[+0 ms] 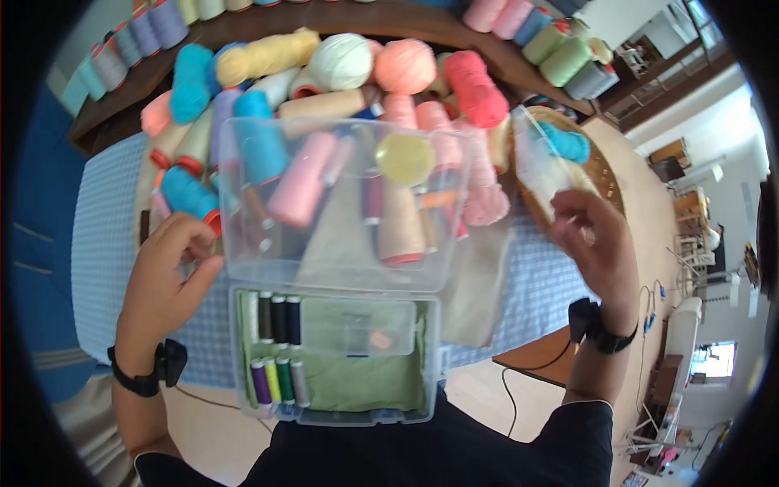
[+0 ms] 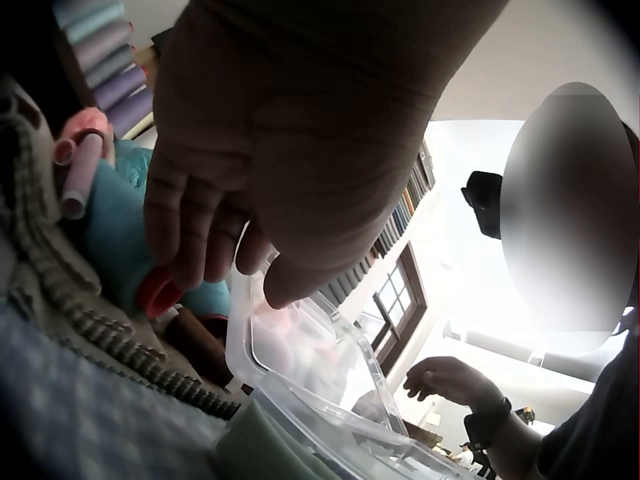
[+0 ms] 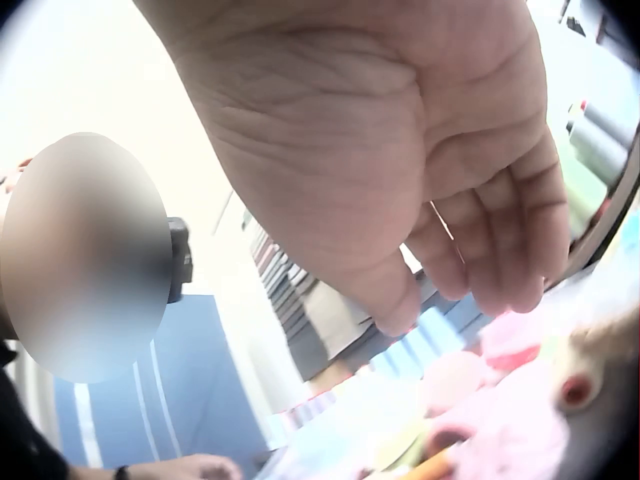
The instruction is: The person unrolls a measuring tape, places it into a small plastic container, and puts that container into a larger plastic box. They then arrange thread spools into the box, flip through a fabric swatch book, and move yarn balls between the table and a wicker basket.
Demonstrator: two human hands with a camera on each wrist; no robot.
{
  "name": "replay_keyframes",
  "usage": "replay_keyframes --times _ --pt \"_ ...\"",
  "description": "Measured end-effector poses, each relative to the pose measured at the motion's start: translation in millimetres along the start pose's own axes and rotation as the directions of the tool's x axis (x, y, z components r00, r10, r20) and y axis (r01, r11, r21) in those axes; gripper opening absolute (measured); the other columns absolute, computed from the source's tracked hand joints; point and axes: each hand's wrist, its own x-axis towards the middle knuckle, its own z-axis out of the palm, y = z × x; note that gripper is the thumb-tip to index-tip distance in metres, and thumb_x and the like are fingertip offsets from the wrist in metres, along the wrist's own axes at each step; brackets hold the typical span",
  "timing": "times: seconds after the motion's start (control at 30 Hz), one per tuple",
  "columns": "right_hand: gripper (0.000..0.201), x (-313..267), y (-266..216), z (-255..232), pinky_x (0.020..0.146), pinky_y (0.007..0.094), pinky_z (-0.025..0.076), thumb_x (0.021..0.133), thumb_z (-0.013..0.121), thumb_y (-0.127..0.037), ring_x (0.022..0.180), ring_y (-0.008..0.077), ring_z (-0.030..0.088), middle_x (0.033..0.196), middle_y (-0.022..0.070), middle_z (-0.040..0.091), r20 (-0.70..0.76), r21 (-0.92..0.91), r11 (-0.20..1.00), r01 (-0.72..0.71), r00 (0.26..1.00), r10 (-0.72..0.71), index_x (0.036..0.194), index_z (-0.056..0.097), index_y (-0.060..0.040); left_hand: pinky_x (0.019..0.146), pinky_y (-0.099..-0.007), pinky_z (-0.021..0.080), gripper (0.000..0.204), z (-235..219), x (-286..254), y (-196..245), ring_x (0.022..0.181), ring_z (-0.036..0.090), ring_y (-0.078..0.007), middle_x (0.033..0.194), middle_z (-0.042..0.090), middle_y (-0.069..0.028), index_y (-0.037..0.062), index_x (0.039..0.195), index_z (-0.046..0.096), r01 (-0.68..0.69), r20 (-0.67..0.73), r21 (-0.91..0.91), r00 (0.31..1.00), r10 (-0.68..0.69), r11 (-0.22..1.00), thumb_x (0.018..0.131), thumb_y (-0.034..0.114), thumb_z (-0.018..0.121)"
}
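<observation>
A clear plastic box [image 1: 434, 349] lies open at the table's near edge, its see-through lid [image 1: 341, 280] raised over the yarn behind. Inside, several small thread spools [image 1: 284, 381] stand in two rows at the left on green cloth [image 1: 357, 385], with a small clear rectangular piece [image 1: 381, 312] beside them. My left hand [image 1: 170, 256] hovers left of the lid near a blue yarn cone [image 1: 188, 191], fingers loosely bent and holding nothing. Over the near edge of a wicker basket [image 1: 608, 166] is my right hand [image 1: 596, 243], fingers relaxed, nothing in its palm.
Yarn cones and balls, such as a yellow skein [image 1: 268, 57] and a pink cone [image 1: 304, 178], crowd the back of the table. The basket holds blue yarn [image 1: 565, 143] and a translucent plastic piece [image 1: 535, 154]. A wooden shelf [image 1: 243, 28] with more cones runs behind the blue checked cloth [image 1: 114, 235].
</observation>
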Motion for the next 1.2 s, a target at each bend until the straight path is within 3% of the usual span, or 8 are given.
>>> replay_keyframes --times 0.13,0.3,0.4,0.8,0.87,0.97,1.1,1.2 --pt "0.025 24.8 58.8 -34.5 0.078 0.0327 0.053 0.088 0.071 -0.008 0.087 0.0215 0.068 0.097 0.0126 0.07 -0.2 -0.198 0.971 -0.136 0.975 0.096 0.111 0.065 0.0016 0.07 -0.0292 0.048 0.02 6.3 0.8 -5.4 0.077 0.057 -0.0158 0.087 0.056 -0.0076 0.0008 0.097 0.055 0.07 0.012 -0.06 0.998 -0.069 0.996 0.082 -0.001 0.069" --pt "0.034 36.5 106.3 -46.3 0.085 0.0368 0.053 0.087 0.073 -0.013 0.092 0.0286 0.069 0.1 0.0167 0.071 0.109 -0.345 0.913 -0.218 0.957 0.27 0.117 0.065 0.0005 0.069 -0.029 0.047 0.02 9.2 0.4 -5.8 0.074 0.056 -0.0147 0.085 0.057 -0.0071 0.0016 0.097 0.055 0.111 0.031 -0.094 0.994 -0.108 0.989 0.083 0.0 0.069" --pt "0.035 40.1 114.8 -37.8 0.084 0.0374 0.053 0.086 0.072 -0.014 0.093 0.0293 0.069 0.101 0.0172 0.071 0.194 -0.4 0.907 -0.132 0.955 0.224 0.117 0.066 -0.0004 0.067 -0.0289 0.047 0.021 8.6 -0.6 -4.9 0.073 0.057 -0.0148 0.082 0.059 -0.007 0.0016 0.098 0.055 0.148 0.059 -0.092 0.988 -0.143 0.985 0.084 0.002 0.07" --pt "0.03 50.4 105.7 -33.0 0.084 0.0371 0.053 0.083 0.073 -0.01 0.092 0.0298 0.069 0.1 0.0173 0.071 0.23 -0.44 0.885 -0.155 0.933 0.278 0.11 0.068 0.0012 0.063 -0.0268 0.046 0.04 16.3 1.8 -14.2 0.07 0.057 -0.0125 0.09 0.061 -0.0078 0.0007 0.12 0.047 0.148 0.063 -0.207 0.988 -0.138 0.967 0.087 0.004 0.069" --pt "0.032 48.5 90.3 -31.7 0.088 0.0372 0.052 0.083 0.075 -0.01 0.099 0.0322 0.067 0.108 0.0177 0.069 0.044 -0.506 0.863 0.014 0.999 0.01 0.111 0.067 0.0013 0.064 -0.0255 0.045 0.046 15.9 5.7 -9.2 0.07 0.056 -0.0111 0.092 0.06 -0.0074 0.0004 0.128 0.045 0.181 0.042 -0.256 0.983 -0.176 0.95 0.087 0.002 0.067" --pt "0.035 55.6 33.6 -14.8 0.093 0.0388 0.05 0.082 0.075 -0.01 0.106 0.0346 0.064 0.115 0.0186 0.066 -0.007 -0.329 0.939 0.097 0.994 -0.105 0.114 0.066 0.0013 0.063 -0.023 0.044 0.057 17.1 12.5 -7.2 0.07 0.054 -0.0082 0.096 0.06 -0.0064 0.0005 0.14 0.04 0.226 0.04 -0.359 0.973 -0.227 0.906 0.089 -0.001 0.063" --pt "0.046 69.1 -8.6 19.9 0.097 0.0408 0.048 0.079 0.076 -0.009 0.113 0.0349 0.061 0.122 0.0166 0.063 0.283 -0.139 0.909 0.392 0.896 -0.343 0.122 0.062 -0.0009 0.062 -0.0208 0.042 0.061 27.6 14.8 -16.0 0.071 0.051 -0.0048 0.102 0.059 -0.0045 0.0009 0.148 0.036 0.161 0.017 -0.487 0.985 -0.174 0.858 0.09 -0.004 0.057" --pt "0.044 85.7 -7.0 48.4 0.096 0.0434 0.048 0.078 0.075 -0.011 0.114 0.0338 0.06 0.12 0.0149 0.064 0.294 -0.27 0.779 0.566 0.819 -0.493 0.12 0.062 -0.0027 0.061 -0.0174 0.044 0.06 19.0 6.5 -4.0 0.075 0.05 -0.0032 0.1 0.054 -0.0009 0.0027 0.147 0.037 0.261 0.03 -0.478 0.959 -0.281 0.839 0.09 -0.004 0.054"
